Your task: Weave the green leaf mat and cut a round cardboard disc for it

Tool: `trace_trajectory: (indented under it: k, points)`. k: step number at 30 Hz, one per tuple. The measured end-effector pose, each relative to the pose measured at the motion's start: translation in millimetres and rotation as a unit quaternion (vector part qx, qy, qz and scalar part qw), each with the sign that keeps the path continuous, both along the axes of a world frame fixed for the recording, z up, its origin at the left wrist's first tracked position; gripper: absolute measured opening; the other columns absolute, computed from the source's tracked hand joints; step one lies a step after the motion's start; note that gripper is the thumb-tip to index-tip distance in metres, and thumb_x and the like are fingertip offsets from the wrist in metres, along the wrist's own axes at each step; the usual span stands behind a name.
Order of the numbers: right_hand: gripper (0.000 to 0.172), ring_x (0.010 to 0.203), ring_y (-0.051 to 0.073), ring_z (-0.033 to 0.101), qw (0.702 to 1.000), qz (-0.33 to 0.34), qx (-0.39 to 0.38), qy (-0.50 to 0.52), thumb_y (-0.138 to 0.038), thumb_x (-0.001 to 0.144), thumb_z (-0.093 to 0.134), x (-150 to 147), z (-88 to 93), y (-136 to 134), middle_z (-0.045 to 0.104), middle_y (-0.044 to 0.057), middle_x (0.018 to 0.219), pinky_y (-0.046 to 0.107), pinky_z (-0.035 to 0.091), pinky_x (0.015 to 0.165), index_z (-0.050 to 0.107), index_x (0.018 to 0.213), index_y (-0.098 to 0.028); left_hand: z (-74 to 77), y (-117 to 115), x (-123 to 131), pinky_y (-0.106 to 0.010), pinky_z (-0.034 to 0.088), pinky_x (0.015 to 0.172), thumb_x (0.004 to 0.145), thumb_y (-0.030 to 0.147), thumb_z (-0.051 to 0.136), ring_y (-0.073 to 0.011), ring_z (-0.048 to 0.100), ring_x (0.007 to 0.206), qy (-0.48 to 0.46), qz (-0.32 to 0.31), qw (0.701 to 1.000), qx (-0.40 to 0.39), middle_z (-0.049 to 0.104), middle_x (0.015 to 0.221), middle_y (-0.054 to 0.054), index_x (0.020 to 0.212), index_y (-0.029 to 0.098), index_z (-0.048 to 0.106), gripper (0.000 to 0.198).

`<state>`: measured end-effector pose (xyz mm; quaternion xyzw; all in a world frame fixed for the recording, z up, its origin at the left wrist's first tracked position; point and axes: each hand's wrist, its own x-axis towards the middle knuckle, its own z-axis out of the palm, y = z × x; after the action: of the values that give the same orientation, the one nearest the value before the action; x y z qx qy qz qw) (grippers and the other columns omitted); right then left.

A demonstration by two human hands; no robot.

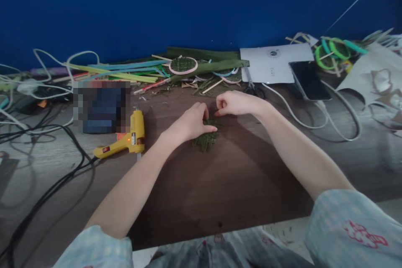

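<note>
On my far left, thin black cables (pixel 45 198) sweep toward me; next, a yellow plastic glue gun (pixel 135 132) borders my left forearm. At the back, a pale pink oval hoop (pixel 183 73) frames green weave. My left hand (pixel 191 123) arches over a small dark-green leafy clump (pixel 205 141), thumb and index apart. Below it, brown wood tabletop (pixel 213 184) gives me room down to the near edge. My right hand's (pixel 234 103) fingers curl narrow just beyond the clump; I cannot tell whether they grip anything. Rightward, black-handled metal scissors (pixel 250 83) and a black-screened phone (pixel 309 79) edge that space.
</note>
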<state>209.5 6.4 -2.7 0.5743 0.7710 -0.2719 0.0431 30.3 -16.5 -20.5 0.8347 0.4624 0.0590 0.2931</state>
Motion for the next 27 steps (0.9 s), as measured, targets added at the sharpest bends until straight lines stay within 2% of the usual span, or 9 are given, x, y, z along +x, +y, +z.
trace_trajectory:
  k: [4,14,27]
  points:
    - [0.023,0.059,0.012,0.050,1.000,-0.010,0.013,0.015,-0.040,0.071,0.064,-1,-5.6,-2,0.060,0.000,0.068,0.026,0.030,0.052,0.054,0.069,-0.019,-1.0,-1,1,-0.032,0.043,0.071,0.067,0.035,0.071,-0.0190,0.055,0.081,0.013,-0.013,1.000,0.012,0.053,0.096,-0.005,0.081,0.018,0.046,0.033]
    - [0.025,0.063,0.013,0.050,0.999,-0.035,0.027,-0.001,-0.044,0.072,0.061,-4,-4.2,-9,0.062,0.002,0.075,0.026,0.029,0.054,0.054,0.072,-0.019,1.0,-3,0,-0.035,0.044,0.075,0.067,0.033,0.070,-0.0208,0.055,0.085,0.001,-0.014,1.000,-0.002,0.052,0.098,-0.005,0.081,0.018,0.045,0.032]
    - [0.029,0.067,0.015,0.053,0.996,-0.054,0.061,-0.031,-0.049,0.072,0.058,-8,-7.3,-12,0.062,0.002,0.076,0.026,0.029,0.054,0.054,0.072,-0.020,2.4,-1,-3,-0.033,0.043,0.074,0.067,0.029,0.067,-0.0194,0.054,0.084,-0.006,-0.032,0.999,0.003,0.050,0.092,-0.003,0.080,0.019,0.044,0.029]
